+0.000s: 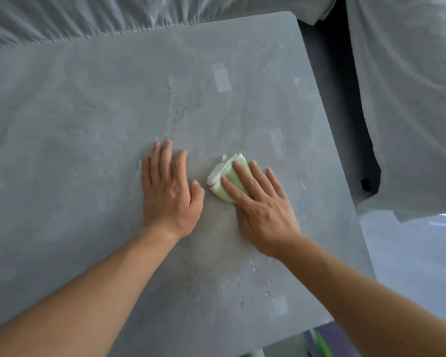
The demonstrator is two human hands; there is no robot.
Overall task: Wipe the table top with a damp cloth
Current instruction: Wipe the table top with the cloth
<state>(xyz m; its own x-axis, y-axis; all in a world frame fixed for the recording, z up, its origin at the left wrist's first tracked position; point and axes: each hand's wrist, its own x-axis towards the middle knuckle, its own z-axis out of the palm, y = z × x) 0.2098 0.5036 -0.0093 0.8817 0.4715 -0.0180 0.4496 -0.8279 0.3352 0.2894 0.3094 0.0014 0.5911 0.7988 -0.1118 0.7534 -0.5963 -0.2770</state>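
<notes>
Big grey tabletop (88, 150) fills the view: hard, smooth, stone-look, with smears and pale rectangular patches (220, 78) across it. Grey sheeting (410, 99) is draped along the far side and the right.

Both arms reach in from below. The left hand (169, 191) lies flat on the bare surface, fingers straight and a little apart, holding nothing; it looks like a brace. The right hand (262, 204) is just beside it, also flat, fingers straight and fanned, pressing down on the cloth (223, 176).

The cloth sits near the middle of the tabletop, under the right fingertips. It is a pale green and white pad folded into several layers, with its far and left edges poking out past the fingers.

I'd judge it soft, light and limp, with no stiffness of its own. Damp, it should cling and drag on that slick surface, not skate. Pushed from one edge, the layers could peel open or bunch up. So the best hold looks like the one here: palm and spread fingers on top, with the pressure going straight down. To lift it, pinch through the whole stack at the folded edge so the layers stay together.

Small water droplets (255, 269) bead on the near part of the tabletop, close to the right forearm. That patch looks unwiped.
</notes>
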